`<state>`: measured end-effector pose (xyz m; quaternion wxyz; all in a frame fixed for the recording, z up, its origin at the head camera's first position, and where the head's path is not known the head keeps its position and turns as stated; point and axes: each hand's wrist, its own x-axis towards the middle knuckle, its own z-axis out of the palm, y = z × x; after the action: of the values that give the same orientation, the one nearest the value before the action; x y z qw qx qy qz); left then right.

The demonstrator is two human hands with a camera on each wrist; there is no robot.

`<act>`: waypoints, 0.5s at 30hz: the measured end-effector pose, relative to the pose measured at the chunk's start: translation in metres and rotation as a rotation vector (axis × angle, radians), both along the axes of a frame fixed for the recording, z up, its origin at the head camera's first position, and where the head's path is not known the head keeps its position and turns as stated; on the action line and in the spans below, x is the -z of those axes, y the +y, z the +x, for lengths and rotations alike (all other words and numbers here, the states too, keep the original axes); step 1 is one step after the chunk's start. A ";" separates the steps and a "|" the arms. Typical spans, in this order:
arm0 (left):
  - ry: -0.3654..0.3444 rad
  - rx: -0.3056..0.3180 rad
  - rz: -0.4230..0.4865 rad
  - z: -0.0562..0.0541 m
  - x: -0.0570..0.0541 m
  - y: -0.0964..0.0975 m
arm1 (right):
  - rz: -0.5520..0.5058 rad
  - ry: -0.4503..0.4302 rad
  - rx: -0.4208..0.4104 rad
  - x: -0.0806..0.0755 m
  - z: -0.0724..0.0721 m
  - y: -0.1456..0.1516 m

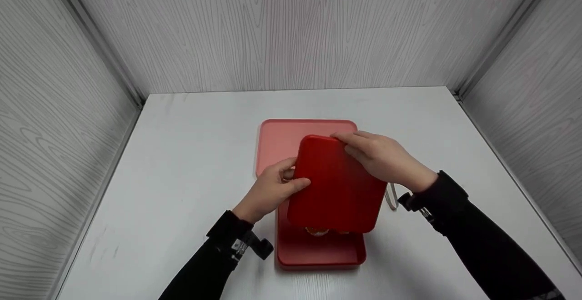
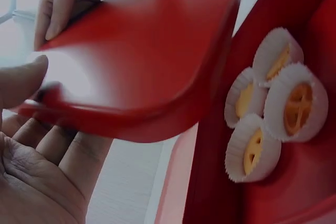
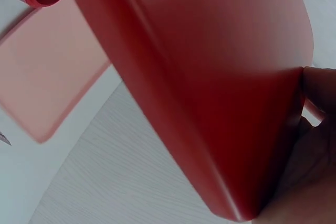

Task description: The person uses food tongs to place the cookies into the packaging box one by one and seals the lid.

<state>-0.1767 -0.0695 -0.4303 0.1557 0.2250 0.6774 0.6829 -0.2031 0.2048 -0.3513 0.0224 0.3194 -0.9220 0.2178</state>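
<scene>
A shiny red lid with round corners hung tilted over the red box. The left hand pinched its 9 o'clock edge, the right hand its 1 o'clock corner. Three cupcakes sat inside. White table lay bare at 9 and 3 o'clock.

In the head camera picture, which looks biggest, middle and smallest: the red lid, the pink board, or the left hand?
1. Red lid, though it is held nearer the camera.
2. Pink board, partly hidden.
3. Left hand.
</scene>
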 end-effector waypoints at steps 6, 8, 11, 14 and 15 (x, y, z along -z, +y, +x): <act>-0.035 -0.013 0.023 0.005 0.001 -0.003 | -0.069 -0.089 -0.001 0.006 -0.006 0.002; -0.040 -0.015 0.036 0.006 0.001 -0.005 | -0.100 -0.070 0.003 0.010 -0.007 0.005; -0.059 -0.026 0.067 0.007 0.002 -0.008 | -0.148 -0.035 0.015 0.016 -0.008 0.012; -0.090 -0.060 0.090 0.007 0.003 -0.014 | -0.205 -0.053 0.043 0.024 -0.010 0.020; -0.097 -0.074 0.089 0.006 0.004 -0.016 | -0.220 -0.066 0.049 0.027 -0.010 0.023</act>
<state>-0.1704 -0.0859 -0.4343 0.1529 0.1729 0.6460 0.7277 -0.2135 0.2274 -0.3779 0.0321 0.2851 -0.9003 0.3274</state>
